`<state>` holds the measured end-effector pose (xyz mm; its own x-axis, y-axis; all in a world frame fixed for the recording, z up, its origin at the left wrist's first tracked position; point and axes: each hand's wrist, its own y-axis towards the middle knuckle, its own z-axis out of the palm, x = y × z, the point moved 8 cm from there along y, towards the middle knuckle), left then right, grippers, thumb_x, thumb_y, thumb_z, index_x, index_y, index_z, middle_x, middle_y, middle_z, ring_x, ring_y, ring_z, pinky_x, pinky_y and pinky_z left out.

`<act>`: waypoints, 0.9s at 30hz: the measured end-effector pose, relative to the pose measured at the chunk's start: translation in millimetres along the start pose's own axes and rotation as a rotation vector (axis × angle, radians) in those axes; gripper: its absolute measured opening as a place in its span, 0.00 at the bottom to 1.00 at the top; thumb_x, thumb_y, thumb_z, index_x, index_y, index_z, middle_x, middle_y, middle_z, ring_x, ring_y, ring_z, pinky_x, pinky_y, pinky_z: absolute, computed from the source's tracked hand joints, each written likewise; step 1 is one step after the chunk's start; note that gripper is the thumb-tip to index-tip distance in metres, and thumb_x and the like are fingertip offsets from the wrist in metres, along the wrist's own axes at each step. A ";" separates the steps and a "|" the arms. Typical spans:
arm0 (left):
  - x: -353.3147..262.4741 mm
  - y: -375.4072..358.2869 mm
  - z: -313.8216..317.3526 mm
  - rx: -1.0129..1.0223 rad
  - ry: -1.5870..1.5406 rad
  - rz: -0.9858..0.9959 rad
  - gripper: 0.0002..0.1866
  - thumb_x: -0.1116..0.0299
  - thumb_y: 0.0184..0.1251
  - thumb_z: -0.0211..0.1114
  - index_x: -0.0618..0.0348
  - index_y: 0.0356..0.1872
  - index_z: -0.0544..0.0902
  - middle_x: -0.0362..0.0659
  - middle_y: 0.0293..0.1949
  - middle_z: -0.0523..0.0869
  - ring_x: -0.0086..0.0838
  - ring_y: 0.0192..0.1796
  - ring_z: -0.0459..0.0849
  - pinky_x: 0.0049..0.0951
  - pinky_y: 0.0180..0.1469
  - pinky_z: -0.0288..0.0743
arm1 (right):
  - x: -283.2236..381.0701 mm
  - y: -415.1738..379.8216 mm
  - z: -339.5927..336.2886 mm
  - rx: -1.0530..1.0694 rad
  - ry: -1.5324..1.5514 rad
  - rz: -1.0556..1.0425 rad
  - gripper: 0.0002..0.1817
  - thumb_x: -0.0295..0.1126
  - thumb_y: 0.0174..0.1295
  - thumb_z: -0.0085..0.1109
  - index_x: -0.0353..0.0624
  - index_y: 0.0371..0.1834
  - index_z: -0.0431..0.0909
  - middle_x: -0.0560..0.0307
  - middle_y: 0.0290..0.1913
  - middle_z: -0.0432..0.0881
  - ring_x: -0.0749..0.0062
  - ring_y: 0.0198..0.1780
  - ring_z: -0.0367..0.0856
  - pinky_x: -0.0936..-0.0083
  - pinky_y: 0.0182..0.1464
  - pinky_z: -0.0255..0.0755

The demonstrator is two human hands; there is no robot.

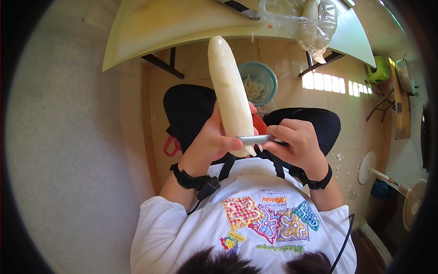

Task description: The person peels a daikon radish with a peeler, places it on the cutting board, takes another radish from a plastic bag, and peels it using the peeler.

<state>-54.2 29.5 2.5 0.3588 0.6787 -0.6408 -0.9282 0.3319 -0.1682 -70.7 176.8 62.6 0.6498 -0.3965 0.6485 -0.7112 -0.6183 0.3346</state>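
A long white daikon radish (226, 82) stands tilted above my lap, its rounded end pointing away from me. My left hand (214, 134) is wrapped round its lower part, thumb near the close end. In my right hand (294, 141) is a metal peeler (255, 139), its head lying across the radish close to the left thumb. The radish's surface looks pale and mostly smooth. Beneath, between the knees, a blue-green basket (275, 84) on the floor holds pale peel strips (255, 89).
A table (159, 27) spans the far side, with a knife (239, 8) and a clear plastic bag (315, 27) containing more radishes. A white fan (413, 205) and a green stool (378, 71) stand at the right. Scraps (338, 157) dot the floor.
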 end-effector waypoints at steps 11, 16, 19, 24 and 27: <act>2.7 6.3 -0.7 0.134 0.004 0.023 0.61 0.52 0.36 0.88 0.49 0.73 0.57 0.45 0.57 0.75 0.33 0.49 0.85 0.36 0.51 0.83 | 3.2 5.1 -3.3 0.015 -0.018 -0.046 0.17 0.45 0.50 0.76 0.48 0.33 0.82 0.63 0.20 0.72 0.68 0.19 0.72 0.71 0.21 0.63; 5.4 10.2 4.2 0.030 -0.109 0.044 0.43 0.26 0.68 0.42 0.57 0.65 0.65 0.48 0.48 0.76 0.36 0.37 0.89 0.31 0.29 0.85 | 6.5 8.3 -0.8 0.043 -0.010 -0.057 0.16 0.45 0.50 0.75 0.48 0.33 0.82 0.63 0.20 0.73 0.69 0.19 0.73 0.72 0.21 0.64; 9.1 11.4 -2.9 -0.041 -0.076 -0.024 0.41 0.28 0.72 0.34 0.57 0.62 0.66 0.47 0.44 0.77 0.32 0.36 0.88 0.31 0.29 0.84 | 7.1 11.7 -1.2 0.000 0.002 -0.048 0.17 0.45 0.50 0.76 0.48 0.33 0.82 0.63 0.21 0.74 0.69 0.19 0.74 0.72 0.21 0.65; 0.8 10.9 3.6 -0.117 -0.018 0.013 0.38 0.31 0.74 0.35 0.56 0.61 0.67 0.46 0.44 0.77 0.32 0.34 0.87 0.29 0.27 0.83 | 5.5 14.9 0.0 0.015 -0.023 -0.029 0.17 0.45 0.50 0.75 0.48 0.34 0.81 0.63 0.21 0.75 0.68 0.20 0.74 0.72 0.21 0.65; 11.5 9.2 3.1 -0.121 -0.089 -0.035 0.38 0.30 0.74 0.36 0.56 0.61 0.67 0.46 0.44 0.77 0.33 0.35 0.87 0.29 0.28 0.83 | 4.6 20.7 -2.2 0.002 -0.024 -0.022 0.16 0.44 0.51 0.75 0.48 0.34 0.81 0.62 0.21 0.75 0.68 0.20 0.74 0.72 0.21 0.65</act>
<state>-58.2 42.5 -4.1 0.3932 0.7252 -0.5652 -0.9183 0.2782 -0.2818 -83.1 163.6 74.0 0.6718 -0.3987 0.6243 -0.6959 -0.6286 0.3474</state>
